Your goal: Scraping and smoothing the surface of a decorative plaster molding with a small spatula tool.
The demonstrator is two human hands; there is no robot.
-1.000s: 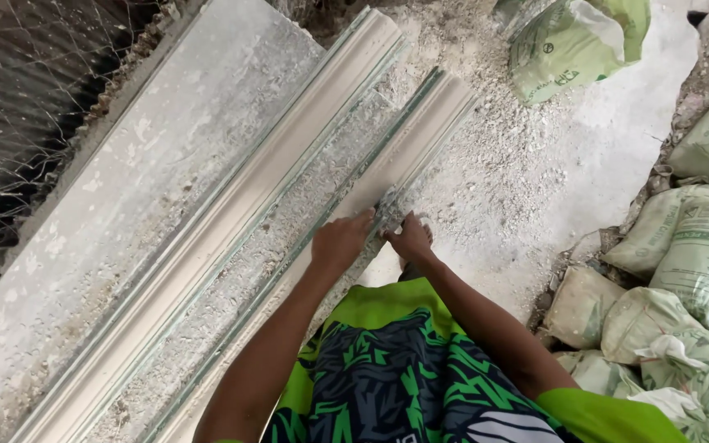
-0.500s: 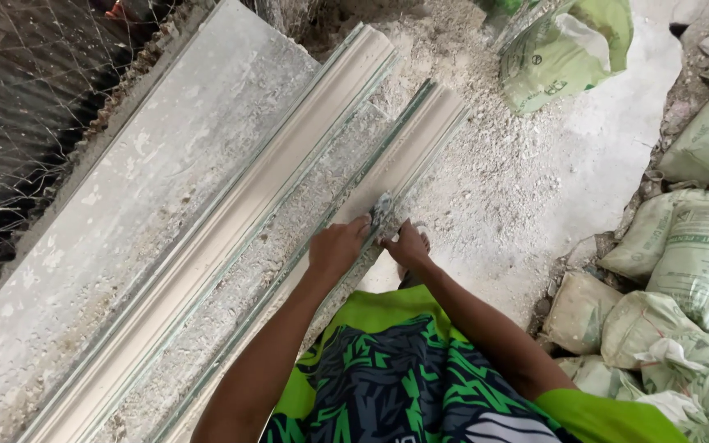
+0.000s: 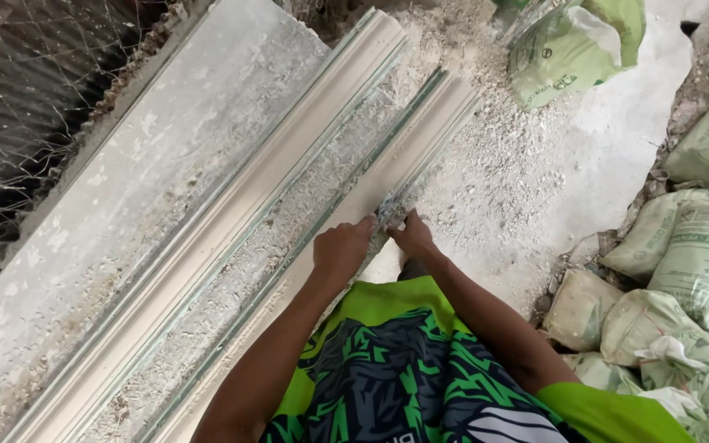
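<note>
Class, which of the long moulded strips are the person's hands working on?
The right-hand moulded strip, beside the rubble; both hands meet on its edge. The other strip lies untouched.

Both hands meet on the near edge of a long pale plaster cornice moulding (image 3: pixel 387 168) lying aslant on the rubble-strewn floor (image 3: pixel 519 172). The left hand (image 3: pixel 342 250) is curled in a fist against that edge; the right hand (image 3: pixel 412 238) pinches a small grey scraping tool (image 3: pixel 387 215) just beside it. A second pale moulding (image 3: pixel 231 213) lies alongside, farther from the person. Green-white woven sacks (image 3: pixel 691 262) are heaped well to the right of the moulding
</note>
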